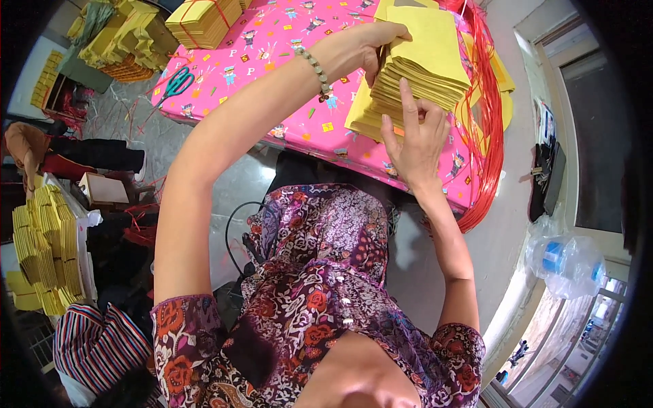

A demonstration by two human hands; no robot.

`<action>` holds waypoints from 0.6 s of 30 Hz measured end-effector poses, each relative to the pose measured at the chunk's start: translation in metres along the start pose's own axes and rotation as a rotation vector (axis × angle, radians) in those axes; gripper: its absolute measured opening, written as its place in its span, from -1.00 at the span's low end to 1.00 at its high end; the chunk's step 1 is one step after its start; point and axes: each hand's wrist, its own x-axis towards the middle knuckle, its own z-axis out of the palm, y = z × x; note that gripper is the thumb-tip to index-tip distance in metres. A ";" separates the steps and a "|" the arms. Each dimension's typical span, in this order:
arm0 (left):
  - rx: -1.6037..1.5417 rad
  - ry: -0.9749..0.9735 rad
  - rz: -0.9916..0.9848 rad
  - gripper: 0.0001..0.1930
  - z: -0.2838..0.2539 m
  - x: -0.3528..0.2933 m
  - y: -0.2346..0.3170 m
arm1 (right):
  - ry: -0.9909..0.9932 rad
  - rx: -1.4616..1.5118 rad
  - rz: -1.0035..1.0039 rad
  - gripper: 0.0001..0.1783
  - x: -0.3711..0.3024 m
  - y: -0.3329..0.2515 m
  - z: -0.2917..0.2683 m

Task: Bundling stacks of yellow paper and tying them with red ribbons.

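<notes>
A thick stack of yellow paper envelopes (428, 51) lies at the far right of the table, its layered edges toward me. My left hand (384, 44) reaches across from the left and grips the stack's left side, thumb low and fingers over the edge. A beaded bracelet circles that wrist. At the near edge of the stack is my right hand (420, 136), its index finger raised against the layers and its thumb held apart. More yellow envelopes lie partly hidden under the stack.
A pink patterned cover (272, 81) spreads over the table. Red plastic strands (486, 170) hang down its right side. Green-handled scissors (178, 83) rest at the left edge, near a tied yellow bundle (204, 24). At left, a person sits by piled yellow envelopes (47, 248).
</notes>
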 end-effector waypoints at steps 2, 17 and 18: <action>0.013 -0.002 0.024 -0.56 -0.002 0.000 0.000 | -0.001 0.011 0.000 -0.21 0.000 -0.001 0.000; -0.019 0.151 -0.034 -0.56 -0.008 0.004 0.001 | 0.315 0.498 0.417 -0.40 0.022 0.047 -0.024; -0.007 0.126 0.030 -0.50 -0.007 0.002 -0.002 | 0.378 0.686 0.550 -0.42 0.029 0.063 -0.020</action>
